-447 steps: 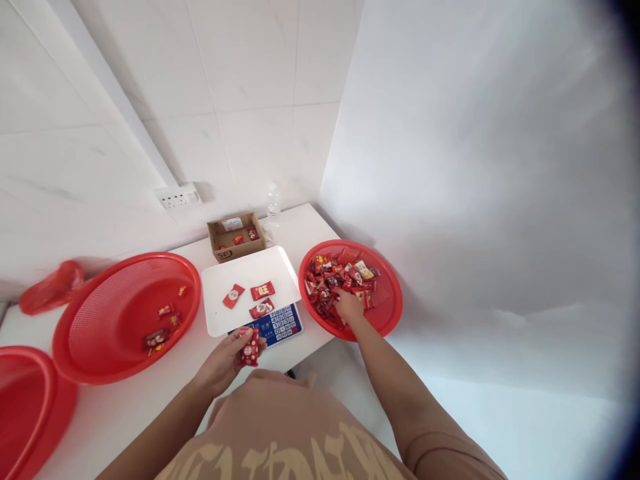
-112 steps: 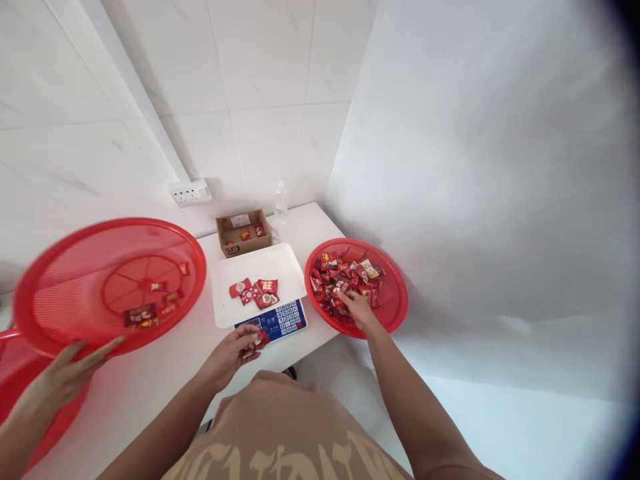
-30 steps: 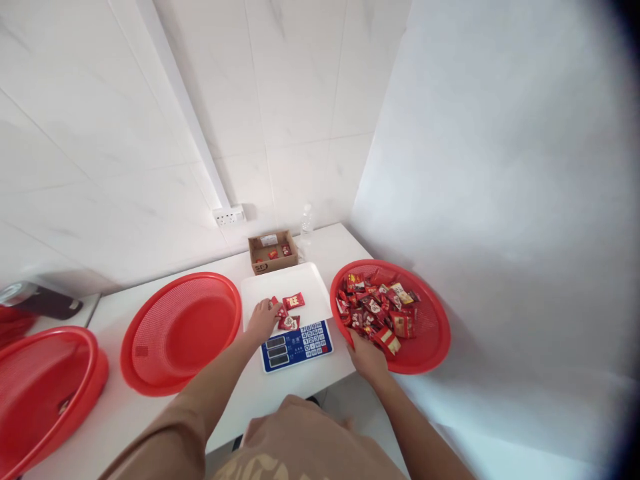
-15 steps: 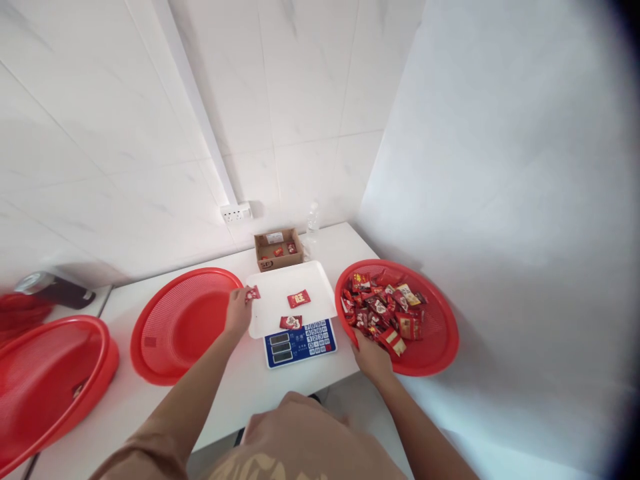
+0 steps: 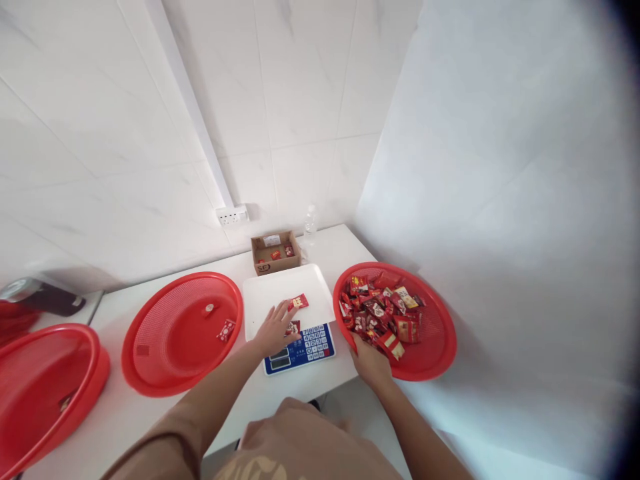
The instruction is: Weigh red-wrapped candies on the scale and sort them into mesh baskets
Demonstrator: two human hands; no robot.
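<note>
My left hand point(image 5: 276, 329) reaches over the white scale tray point(image 5: 263, 291) with its fingers spread, touching or just above two red packets. One red packet point(image 5: 299, 301) lies at the fingertips; another point(image 5: 293, 327) is partly under the fingers. The blue scale keypad point(image 5: 316, 343) shows below the tray. My right hand point(image 5: 371, 360) grips the near left rim of a red basket point(image 5: 440, 333) that holds several red packets point(image 5: 383, 310). In the middle red basket point(image 5: 183, 387) lie a pink-red packet point(image 5: 226, 330) and a small round-looking piece point(image 5: 209, 310).
Behind the tray stands a cardboard box point(image 5: 276, 265) with a few packets, beside a clear bottle point(image 5: 311, 220). Another red basket point(image 5: 97, 373) is at the far left, near a dark cylinder point(image 5: 45, 297). A wall socket point(image 5: 233, 215) is above the white table point(image 5: 250, 407).
My left hand has let go of the packet it held and moved right over the tray. Two pieces now lie in the middle basket. My right hand stays on its basket.
</note>
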